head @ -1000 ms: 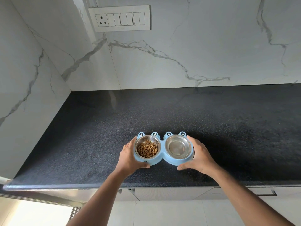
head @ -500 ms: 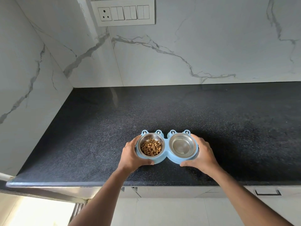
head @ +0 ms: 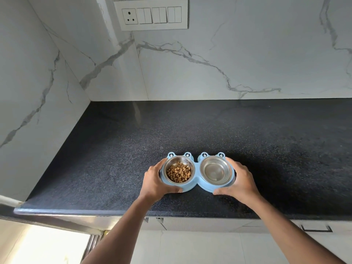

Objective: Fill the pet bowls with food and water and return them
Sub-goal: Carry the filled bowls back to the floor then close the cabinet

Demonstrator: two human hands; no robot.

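A light blue double pet feeder (head: pixel 196 184) with small frog-eye knobs sits on the black speckled counter (head: pixel 114 159) near its front edge. Its left steel bowl (head: pixel 178 172) holds brown kibble. Its right steel bowl (head: pixel 216 170) looks shiny; I cannot tell whether there is water in it. My left hand (head: pixel 156 182) grips the feeder's left end, thumb at the front. My right hand (head: pixel 240 182) grips the right end the same way.
White marble walls close the counter at the back and on the left. A switch plate with a socket (head: pixel 151 14) hangs on the back wall. Cabinet fronts (head: pixel 209 223) run under the counter edge, with pale floor (head: pixel 47 244) at lower left.
The feeder, held in both hands, has shifted slightly away from the front edge and to the right on the counter. The camera has also tilted a little.
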